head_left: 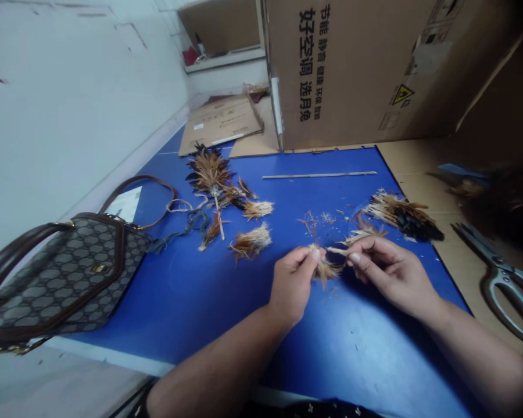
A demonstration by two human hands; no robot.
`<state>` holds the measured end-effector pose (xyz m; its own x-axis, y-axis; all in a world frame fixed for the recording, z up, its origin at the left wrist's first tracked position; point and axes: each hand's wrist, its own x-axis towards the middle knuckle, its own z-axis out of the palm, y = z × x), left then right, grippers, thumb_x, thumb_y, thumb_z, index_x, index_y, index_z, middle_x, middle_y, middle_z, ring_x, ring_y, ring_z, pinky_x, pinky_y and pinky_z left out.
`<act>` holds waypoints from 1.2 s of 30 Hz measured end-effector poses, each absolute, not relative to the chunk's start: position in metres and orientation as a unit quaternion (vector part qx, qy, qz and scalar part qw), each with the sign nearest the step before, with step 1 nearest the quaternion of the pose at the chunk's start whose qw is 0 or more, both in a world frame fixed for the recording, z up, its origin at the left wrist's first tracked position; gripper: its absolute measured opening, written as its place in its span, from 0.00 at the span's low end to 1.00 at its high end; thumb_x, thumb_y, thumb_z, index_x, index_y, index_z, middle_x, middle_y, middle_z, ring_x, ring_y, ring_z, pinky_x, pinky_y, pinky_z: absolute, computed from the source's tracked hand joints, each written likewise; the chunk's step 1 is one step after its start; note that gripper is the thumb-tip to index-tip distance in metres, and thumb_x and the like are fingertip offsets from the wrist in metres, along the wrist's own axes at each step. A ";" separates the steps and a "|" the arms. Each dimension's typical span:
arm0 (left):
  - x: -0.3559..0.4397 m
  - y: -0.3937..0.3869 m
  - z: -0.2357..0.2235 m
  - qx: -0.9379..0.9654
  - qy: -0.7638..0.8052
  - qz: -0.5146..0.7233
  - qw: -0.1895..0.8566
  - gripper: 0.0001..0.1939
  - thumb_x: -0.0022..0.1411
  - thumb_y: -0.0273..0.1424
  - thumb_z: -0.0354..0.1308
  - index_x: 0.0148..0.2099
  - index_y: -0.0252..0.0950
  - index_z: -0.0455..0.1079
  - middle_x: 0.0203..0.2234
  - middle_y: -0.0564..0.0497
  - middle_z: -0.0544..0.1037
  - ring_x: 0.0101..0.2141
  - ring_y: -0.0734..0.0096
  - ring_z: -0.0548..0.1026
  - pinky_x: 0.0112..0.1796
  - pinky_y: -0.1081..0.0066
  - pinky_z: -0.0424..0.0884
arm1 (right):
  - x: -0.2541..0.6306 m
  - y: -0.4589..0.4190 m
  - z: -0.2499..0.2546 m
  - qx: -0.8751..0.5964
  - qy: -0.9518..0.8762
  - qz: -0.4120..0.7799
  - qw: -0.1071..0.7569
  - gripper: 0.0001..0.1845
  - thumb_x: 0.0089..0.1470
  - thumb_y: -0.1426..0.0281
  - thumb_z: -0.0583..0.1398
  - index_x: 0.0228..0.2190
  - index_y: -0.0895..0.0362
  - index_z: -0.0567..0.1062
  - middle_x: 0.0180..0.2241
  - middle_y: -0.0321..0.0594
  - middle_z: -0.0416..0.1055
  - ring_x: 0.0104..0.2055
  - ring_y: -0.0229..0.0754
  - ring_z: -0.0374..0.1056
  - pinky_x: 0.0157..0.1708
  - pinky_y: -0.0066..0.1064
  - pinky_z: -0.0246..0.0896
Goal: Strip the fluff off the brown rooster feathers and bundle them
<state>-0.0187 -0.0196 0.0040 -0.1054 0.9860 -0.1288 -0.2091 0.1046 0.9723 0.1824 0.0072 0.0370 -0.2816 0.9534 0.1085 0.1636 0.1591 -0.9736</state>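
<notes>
My left hand (293,283) pinches a small bundle of brown feathers (325,269) above the blue table (192,302). My right hand (390,269) is closed on a single pale feather (337,251), its tip touching the same bundle. Loose feather tufts (251,241) lie on the table ahead of my hands. A partly made feather duster on a stick (210,174) lies farther back. A heap of feathers, brown and black (401,215), sits at the right edge of the blue surface.
A patterned handbag (65,273) stands at the left edge. Large scissors (503,278) lie on cardboard at the right. A thin stick (319,174) lies before a big cardboard box (357,69). Flattened cardboard (220,123) lies at the back.
</notes>
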 end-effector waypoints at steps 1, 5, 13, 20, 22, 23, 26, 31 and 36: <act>-0.018 -0.020 0.003 0.388 0.500 0.542 0.553 0.18 0.68 0.46 0.66 0.44 0.36 0.84 0.40 0.45 0.84 0.43 0.62 0.80 0.49 0.65 0.74 | 0.181 0.006 0.037 -0.433 -0.649 0.477 0.405 0.12 0.66 0.59 0.66 0.40 0.55 0.78 0.27 0.35 0.72 0.24 0.36 0.65 0.25 0.28 0.63; -0.016 -0.021 0.006 0.397 0.486 0.541 0.560 0.15 0.67 0.43 0.67 0.44 0.36 0.85 0.42 0.44 0.85 0.46 0.60 0.80 0.52 0.64 0.73 | 0.173 0.000 0.033 -0.435 -0.667 0.457 0.397 0.12 0.66 0.59 0.65 0.40 0.55 0.78 0.27 0.36 0.73 0.24 0.36 0.64 0.23 0.28 0.60; -0.011 -0.024 0.015 0.395 0.465 0.552 0.568 0.11 0.66 0.38 0.68 0.43 0.37 0.85 0.42 0.44 0.84 0.45 0.62 0.79 0.51 0.64 0.73 | 0.164 -0.002 0.028 -0.434 -0.659 0.479 0.385 0.14 0.67 0.57 0.64 0.38 0.55 0.76 0.23 0.33 0.69 0.22 0.35 0.60 0.23 0.28 0.58; -0.010 -0.025 0.010 0.408 0.439 0.559 0.573 0.10 0.68 0.38 0.67 0.44 0.37 0.85 0.44 0.43 0.82 0.47 0.62 0.79 0.53 0.62 0.73 | 0.165 -0.002 0.030 -0.425 -0.674 0.471 0.380 0.17 0.67 0.54 0.62 0.33 0.55 0.74 0.24 0.34 0.68 0.24 0.36 0.60 0.24 0.28 0.58; -0.010 -0.025 0.011 0.421 0.434 0.562 0.565 0.10 0.68 0.37 0.66 0.44 0.37 0.85 0.45 0.42 0.82 0.48 0.61 0.79 0.54 0.61 0.73 | 0.166 -0.002 0.028 -0.422 -0.674 0.479 0.371 0.18 0.67 0.55 0.61 0.33 0.55 0.74 0.23 0.33 0.66 0.23 0.36 0.58 0.23 0.28 0.55; -0.010 -0.025 0.012 0.430 0.433 0.561 0.560 0.10 0.69 0.36 0.66 0.44 0.37 0.85 0.45 0.42 0.82 0.48 0.61 0.79 0.55 0.60 0.73 | 0.167 -0.002 0.027 -0.421 -0.675 0.482 0.367 0.18 0.68 0.55 0.61 0.32 0.55 0.73 0.23 0.32 0.65 0.23 0.36 0.57 0.23 0.27 0.55; -0.012 -0.025 0.014 0.459 0.435 0.551 0.544 0.09 0.69 0.36 0.65 0.44 0.38 0.85 0.44 0.43 0.81 0.47 0.61 0.78 0.55 0.60 0.73 | 0.168 -0.002 0.025 -0.420 -0.678 0.484 0.361 0.18 0.67 0.55 0.62 0.31 0.55 0.72 0.23 0.32 0.64 0.24 0.36 0.57 0.24 0.28 0.55; -0.015 -0.025 0.018 0.499 0.433 0.538 0.523 0.10 0.69 0.35 0.65 0.38 0.37 0.83 0.42 0.42 0.79 0.46 0.60 0.78 0.54 0.60 0.72 | 0.168 -0.001 0.028 -0.413 -0.698 0.472 0.346 0.19 0.67 0.56 0.61 0.29 0.55 0.71 0.24 0.33 0.65 0.26 0.37 0.60 0.27 0.28 0.58; -0.016 -0.024 0.021 0.514 0.436 0.532 0.512 0.11 0.70 0.36 0.63 0.37 0.36 0.82 0.41 0.43 0.78 0.45 0.60 0.77 0.52 0.60 0.72 | 0.168 -0.001 0.027 -0.407 -0.707 0.472 0.333 0.18 0.69 0.57 0.59 0.30 0.55 0.72 0.24 0.33 0.66 0.26 0.37 0.59 0.28 0.29 0.57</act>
<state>-0.0163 -0.0242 0.0206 0.0536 0.9936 0.0993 -0.0964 -0.0939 0.9909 0.1676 -0.0010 0.0269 -0.4470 0.8903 0.0873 0.2604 0.2229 -0.9394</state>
